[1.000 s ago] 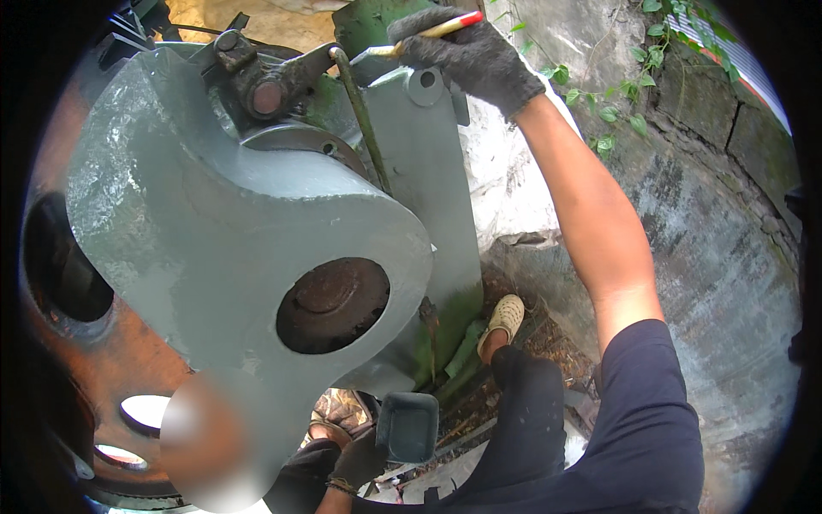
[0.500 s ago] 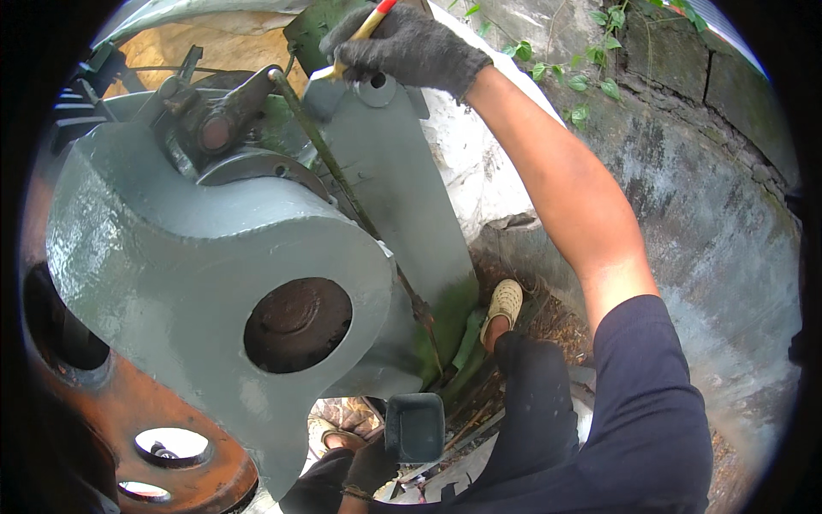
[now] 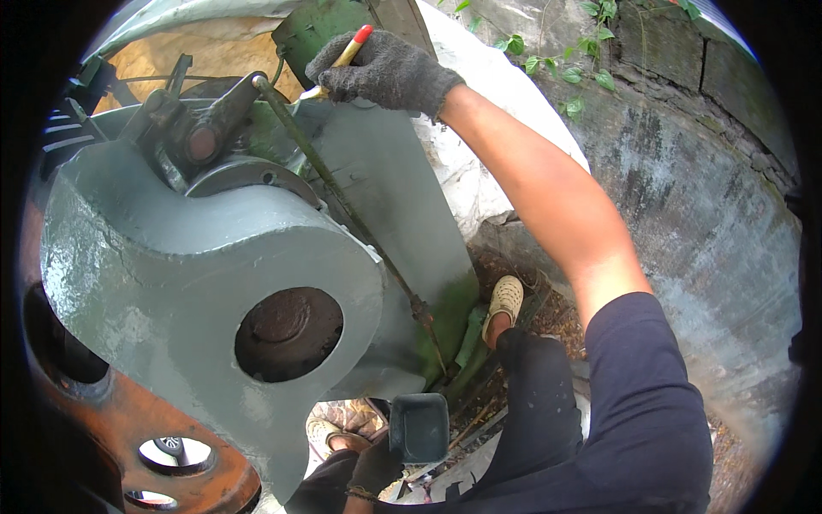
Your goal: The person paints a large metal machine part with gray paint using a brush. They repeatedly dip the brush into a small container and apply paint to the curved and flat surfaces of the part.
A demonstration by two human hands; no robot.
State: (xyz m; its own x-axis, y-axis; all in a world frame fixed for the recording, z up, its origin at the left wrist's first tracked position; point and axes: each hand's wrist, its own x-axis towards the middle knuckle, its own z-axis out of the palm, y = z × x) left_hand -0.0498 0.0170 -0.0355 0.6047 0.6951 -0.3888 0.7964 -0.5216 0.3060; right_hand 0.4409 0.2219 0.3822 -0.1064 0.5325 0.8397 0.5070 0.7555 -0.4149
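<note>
One rust-orange plate [image 3: 201, 441] is occupying 8 o'clock, cut off by the lens rim; three of its holes are showing. One gray-painted curved housing [image 3: 171, 257] is standing at 9 o'clock, with one round dark recess [image 3: 289, 334] in its face. One pivot linkage [image 3: 201, 144] is sitting at 10 o'clock. Two cream clogs [image 3: 507, 295] are showing: the left at 7 o'clock, partly hidden, the right at 4. One slender green rod [image 3: 321, 167] is slanting from 11 toward 5 o'clock. One red-tipped paintbrush [image 3: 348, 53] is lying near 11 o'clock, gripped by the gloved right hand [image 3: 383, 73] at 12; its bristle end is hard to make out, and contact with the gray panel [image 3: 385, 158] below cannot be confirmed. The gloved left hand [image 3: 377, 469] is holding one dark rectangular container [image 3: 419, 428] at 6 o'clock, its fingers being hidden. One concrete wall [image 3: 685, 257] is filling 3 o'clock.
</note>
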